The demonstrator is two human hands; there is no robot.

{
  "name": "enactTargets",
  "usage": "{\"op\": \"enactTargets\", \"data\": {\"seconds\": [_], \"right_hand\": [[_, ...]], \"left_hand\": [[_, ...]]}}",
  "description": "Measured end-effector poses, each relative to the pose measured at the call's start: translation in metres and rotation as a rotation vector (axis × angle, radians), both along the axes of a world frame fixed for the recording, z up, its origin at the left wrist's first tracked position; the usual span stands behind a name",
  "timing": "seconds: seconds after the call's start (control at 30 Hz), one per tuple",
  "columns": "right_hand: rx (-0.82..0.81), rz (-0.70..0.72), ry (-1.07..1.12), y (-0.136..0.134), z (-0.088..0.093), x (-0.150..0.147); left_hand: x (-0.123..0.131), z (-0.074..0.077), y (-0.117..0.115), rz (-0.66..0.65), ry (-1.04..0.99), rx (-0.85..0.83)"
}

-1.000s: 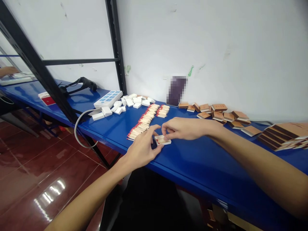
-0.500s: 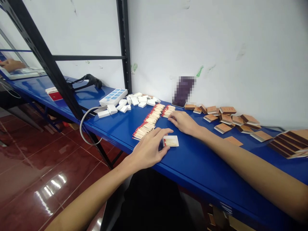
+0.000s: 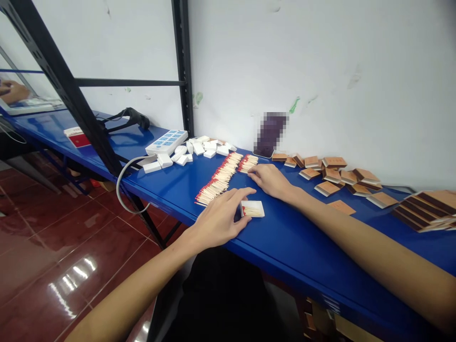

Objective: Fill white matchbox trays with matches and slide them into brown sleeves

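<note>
My left hand (image 3: 223, 216) rests at the table's front edge, thumb and index finger spread around a white matchbox tray (image 3: 257, 209). Its thumb touches the near side, while the index finger is held apart above the far side. Several red-tipped matches (image 3: 251, 211) lie in the tray. Farther back, my right hand (image 3: 269, 179) has its fingertips drawn together on the stick ends of a small pile of matches (image 3: 247, 164). Left of that pile, a long row of matches (image 3: 219, 180) runs diagonally, its near end partly behind my left hand.
White empty trays (image 3: 203, 147) lie beside a power strip (image 3: 167, 141). Brown matchbox sleeves (image 3: 333, 175) are scattered at right, near a stack of matchboxes (image 3: 423, 211). A blurred-out phone (image 3: 270, 135) leans on the wall. A black rack post (image 3: 71, 90) stands left. Another person's hand (image 3: 14, 91) shows far left.
The view has shifted slightly. Both hands, the tray and the match piles stay in nearly the same places.
</note>
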State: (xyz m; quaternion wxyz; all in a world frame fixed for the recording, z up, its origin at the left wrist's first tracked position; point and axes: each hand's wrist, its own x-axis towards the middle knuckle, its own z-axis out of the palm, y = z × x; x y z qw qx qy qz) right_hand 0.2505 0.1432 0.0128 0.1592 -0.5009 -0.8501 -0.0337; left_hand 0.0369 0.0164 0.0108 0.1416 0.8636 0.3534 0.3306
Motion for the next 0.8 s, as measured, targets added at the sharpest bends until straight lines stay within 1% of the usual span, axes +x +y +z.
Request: {"op": "enactTargets", "data": {"seconds": [0.27,0.43,0.6,0.67,0.8], "right_hand": [[-0.077,-0.015,0.074,-0.002,0.006,-0.001],[-0.136,0.026,0.077,-0.004,0.012,0.0],[-0.163,0.076,0.077,-0.005,0.015,0.003],[-0.159,0.085,0.064,-0.006,0.016,0.005],[-0.09,0.113,0.034,-0.008,0.018,0.005]], "left_hand": [[0.0,-0.001,0.001,-0.009,-0.003,0.0],[0.0,-0.001,0.001,-0.007,-0.004,-0.001],[-0.001,0.0,0.001,-0.014,0.008,0.0],[-0.001,0.0,0.002,-0.021,0.004,0.012],[-0.001,-0.001,0.002,-0.024,0.005,0.025]]}}
